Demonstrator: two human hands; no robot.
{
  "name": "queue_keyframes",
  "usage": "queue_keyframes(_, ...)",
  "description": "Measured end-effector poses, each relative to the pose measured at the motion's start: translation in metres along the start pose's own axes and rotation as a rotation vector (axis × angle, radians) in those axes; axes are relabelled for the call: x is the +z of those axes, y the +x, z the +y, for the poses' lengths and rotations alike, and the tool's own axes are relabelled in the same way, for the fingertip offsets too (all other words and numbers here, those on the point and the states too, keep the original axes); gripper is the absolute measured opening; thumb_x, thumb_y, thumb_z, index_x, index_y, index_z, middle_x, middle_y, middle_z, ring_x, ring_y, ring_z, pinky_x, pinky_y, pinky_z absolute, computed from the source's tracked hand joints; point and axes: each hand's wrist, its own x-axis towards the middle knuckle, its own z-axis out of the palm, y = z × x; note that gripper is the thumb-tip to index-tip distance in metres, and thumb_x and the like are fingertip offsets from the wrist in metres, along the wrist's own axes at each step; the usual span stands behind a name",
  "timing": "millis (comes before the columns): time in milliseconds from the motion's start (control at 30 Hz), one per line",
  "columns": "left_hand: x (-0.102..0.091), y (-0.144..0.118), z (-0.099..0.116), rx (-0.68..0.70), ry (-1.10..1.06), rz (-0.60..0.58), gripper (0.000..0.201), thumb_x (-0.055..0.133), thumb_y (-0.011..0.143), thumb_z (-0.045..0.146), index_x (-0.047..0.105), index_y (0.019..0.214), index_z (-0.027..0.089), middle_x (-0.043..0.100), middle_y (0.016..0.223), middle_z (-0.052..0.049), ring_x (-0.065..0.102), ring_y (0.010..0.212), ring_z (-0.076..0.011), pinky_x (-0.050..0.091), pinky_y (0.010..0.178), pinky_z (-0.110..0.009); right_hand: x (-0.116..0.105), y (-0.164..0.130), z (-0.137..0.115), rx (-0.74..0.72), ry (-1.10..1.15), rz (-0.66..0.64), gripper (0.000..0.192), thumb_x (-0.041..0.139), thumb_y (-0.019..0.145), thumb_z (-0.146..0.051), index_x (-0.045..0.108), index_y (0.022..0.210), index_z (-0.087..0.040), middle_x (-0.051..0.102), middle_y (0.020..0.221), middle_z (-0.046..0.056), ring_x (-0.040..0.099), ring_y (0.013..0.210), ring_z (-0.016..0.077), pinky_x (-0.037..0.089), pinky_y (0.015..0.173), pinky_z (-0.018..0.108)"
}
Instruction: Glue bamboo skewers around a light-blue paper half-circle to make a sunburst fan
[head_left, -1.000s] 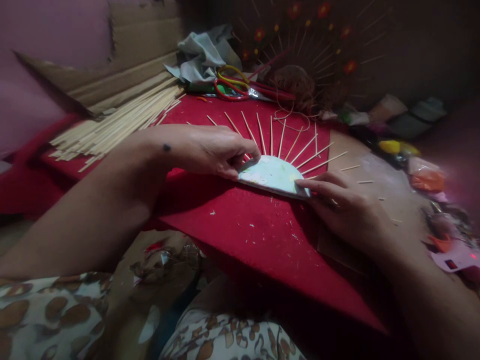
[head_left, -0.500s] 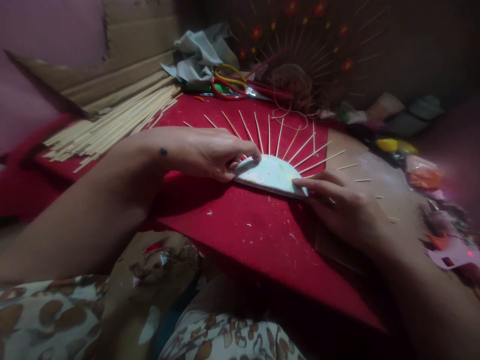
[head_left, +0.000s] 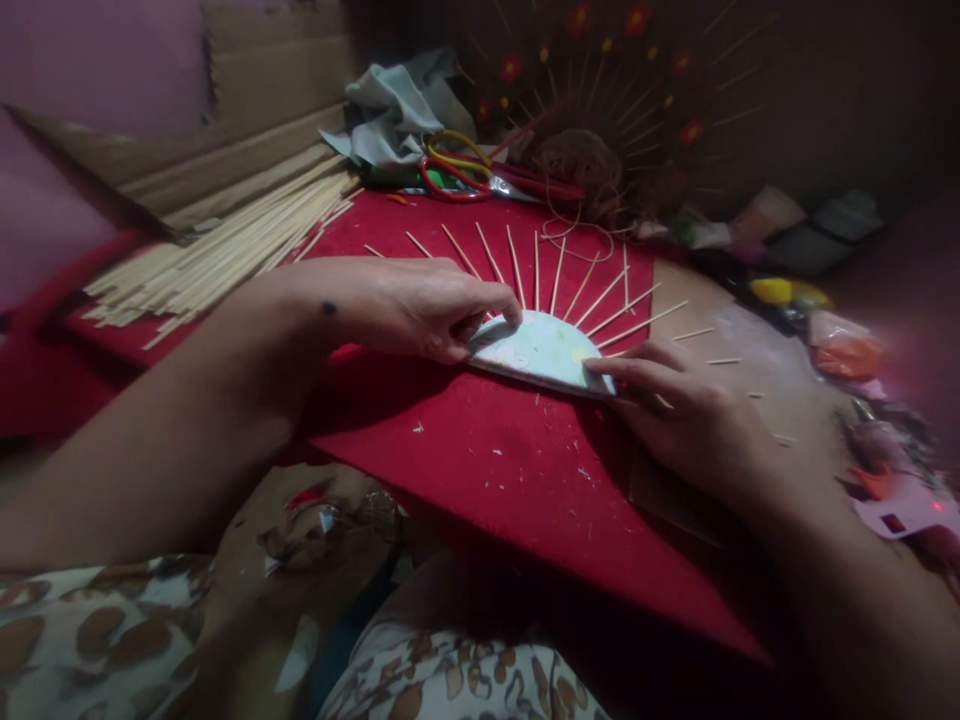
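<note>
While left hand (head_left: 420, 310) pinches half-disc (head_left: 541, 352) left edge, right hand (head_left: 686, 405) fingertips press right corner, fingers extended.

On the desk (head_left: 480, 470), centre: half-disc (head_left: 541, 352), the landmark. Fanned out behind it, touching its curved edge: thin sticks (head_left: 535, 268). At its left end: left hand (head_left: 420, 305). At its right end: right hand (head_left: 686, 410). Far left of it: stick pile (head_left: 217, 250). Well behind it: scissors (head_left: 469, 170), beside cloth (head_left: 397, 110).
</note>
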Motion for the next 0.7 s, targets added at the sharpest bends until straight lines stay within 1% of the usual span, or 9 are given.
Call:
queue_keyframes(100,0.002,0.000,-0.003,0.023,0.011,0.005,0.045,0.051,0.086,0.019,0.054,0.131,0.023,0.066,0.083,0.000,0.050,0.067,-0.0116,0.034,0.061,-0.024,-0.001,0.000,-0.001,0.009,0.033,-0.028,0.029,0.057,0.086,-0.012,0.069,0.112,-0.018,0.065,0.098,0.010,0.064,0.085,0.0218,0.055,0.072,0.038)
queue_keyframes(167,0.003,0.001,-0.007,0.041,0.018,-0.003,0.045,0.053,0.086,0.019,0.053,0.131,0.023,0.065,0.083,0.001,0.051,0.067,-0.0109,0.034,0.059,-0.022,-0.001,0.001,-0.001,0.009,0.057,-0.050,0.032,0.058,0.084,-0.012,0.067,0.114,-0.016,0.063,0.100,0.010,0.063,0.086,0.0218,0.055,0.072,0.038)
queue_keyframes(267,0.002,0.001,-0.011,0.051,0.007,-0.035,0.047,0.056,0.084,0.019,0.052,0.130,0.021,0.065,0.084,0.002,0.052,0.066,-0.0103,0.033,0.058,-0.021,-0.002,0.002,-0.002,0.006,0.093,-0.050,0.036,0.059,0.081,-0.008,0.066,0.115,-0.017,0.060,0.103,0.009,0.062,0.088,0.0205,0.056,0.073,0.036)
queue_keyframes(333,-0.002,-0.002,-0.010,0.055,-0.026,-0.044,0.044,0.054,0.085,0.019,0.053,0.129,0.020,0.065,0.083,0.002,0.051,0.065,-0.0101,0.033,0.057,-0.021,-0.002,0.002,-0.001,0.005,0.117,-0.049,0.039,0.058,0.080,-0.005,0.065,0.115,-0.019,0.059,0.104,0.009,0.061,0.090,0.0198,0.056,0.075,0.035)
queue_keyframes(367,-0.004,-0.004,-0.009,0.051,-0.042,-0.030,0.042,0.053,0.087,0.020,0.054,0.128,0.020,0.065,0.083,0.002,0.051,0.065,-0.0101,0.033,0.057,-0.021,-0.003,0.002,-0.001,0.004,0.121,-0.054,0.040,0.058,0.080,-0.005,0.064,0.116,-0.020,0.059,0.105,0.008,0.061,0.091,0.0198,0.056,0.075,0.035)
queue_keyframes(433,-0.006,-0.008,-0.006,0.040,-0.057,0.032,0.037,0.050,0.090,0.022,0.057,0.126,0.019,0.066,0.082,0.002,0.052,0.065,-0.0103,0.035,0.058,-0.021,-0.004,0.001,-0.001,0.001,0.127,-0.060,0.042,0.056,0.080,-0.004,0.063,0.117,-0.021,0.059,0.106,0.008,0.061,0.092,0.0198,0.055,0.076,0.035)
queue_keyframes(533,-0.004,-0.010,-0.006,0.006,-0.018,0.153,0.031,0.055,0.088,0.029,0.065,0.114,0.017,0.068,0.080,-0.001,0.054,0.064,-0.0119,0.037,0.060,-0.024,-0.008,0.001,-0.003,0.013,0.145,-0.010,0.042,0.054,0.078,-0.002,0.061,0.116,-0.019,0.060,0.105,0.008,0.063,0.090,0.0186,0.055,0.073,0.032)
queue_keyframes(600,0.001,-0.009,-0.008,0.000,-0.008,0.208,0.027,0.058,0.086,0.033,0.070,0.105,0.017,0.070,0.080,-0.003,0.057,0.065,-0.0135,0.039,0.061,-0.026,-0.010,0.003,-0.005,0.026,0.142,0.048,0.037,0.053,0.078,-0.001,0.062,0.110,-0.018,0.062,0.099,0.007,0.063,0.086,0.0178,0.054,0.069,0.030)
queue_keyframes(700,0.009,-0.007,-0.010,0.022,-0.038,0.276,0.025,0.054,0.088,0.033,0.071,0.100,0.018,0.072,0.086,-0.005,0.062,0.072,-0.0153,0.042,0.066,-0.027,-0.011,0.005,-0.005,0.023,0.108,0.105,0.025,0.053,0.080,-0.002,0.065,0.097,-0.018,0.064,0.090,0.006,0.063,0.082,0.0173,0.053,0.066,0.029)
